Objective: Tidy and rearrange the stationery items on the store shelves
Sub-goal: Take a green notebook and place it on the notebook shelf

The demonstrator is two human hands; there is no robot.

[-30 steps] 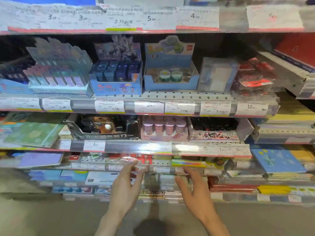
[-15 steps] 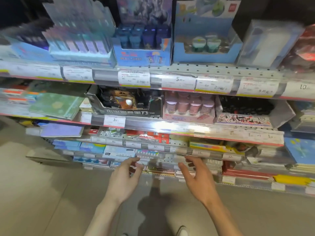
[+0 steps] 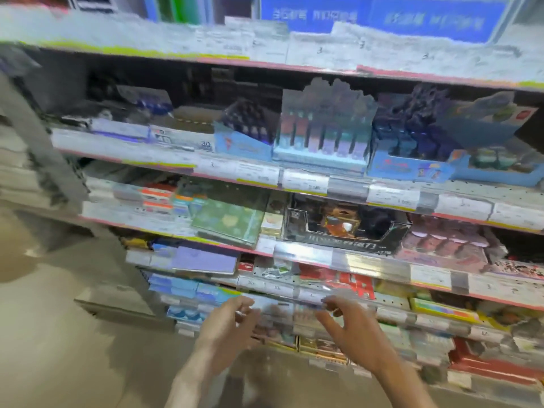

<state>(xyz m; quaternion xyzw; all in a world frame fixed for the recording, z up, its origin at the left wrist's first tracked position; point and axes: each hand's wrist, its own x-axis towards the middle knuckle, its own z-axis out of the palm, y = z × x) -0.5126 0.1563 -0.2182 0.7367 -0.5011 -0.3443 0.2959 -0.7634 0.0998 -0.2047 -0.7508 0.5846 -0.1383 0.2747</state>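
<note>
Left hand [image 3: 225,326]: fingers loosely curled, held nothing, at 6 o'clock before the lower shelf.
Right hand [image 3: 351,329]: fingers half bent, grip state unclear from blur.
Stationery items [image 3: 276,316]: blurred packs on the lower shelf [image 3: 391,313], between both hands.

Price tags [image 3: 259,172], hands [image 3: 294,328] blurred

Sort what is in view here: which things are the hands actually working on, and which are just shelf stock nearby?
In the job:
left hand, fingers loosely curled
right hand, likewise
blurred packs on the low shelf between them; grip unclear

Just nearby:
black display box
green notebook
purple notebook
blue pen box
</note>
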